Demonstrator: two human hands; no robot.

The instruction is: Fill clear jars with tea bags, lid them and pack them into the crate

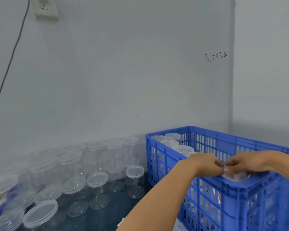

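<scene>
Head view: at four o'clock both hands meet over the blue crate (207, 184). The left hand (203, 162) and right hand (247, 161) curl their fingers onto a jar lid (230, 175) just inside the near rim. Judged step: packing. Next, release; fetch from the empty jars (97, 179) at eight o'clock.

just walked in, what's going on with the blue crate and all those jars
A person has both hands over the blue crate. The left hand and right hand meet above a jar at the crate's near rim, fingers pinching something small there; what it is is unclear. Lidded jars already stand at the crate's far end. Empty clear jars wait on the surface to the left.
</scene>
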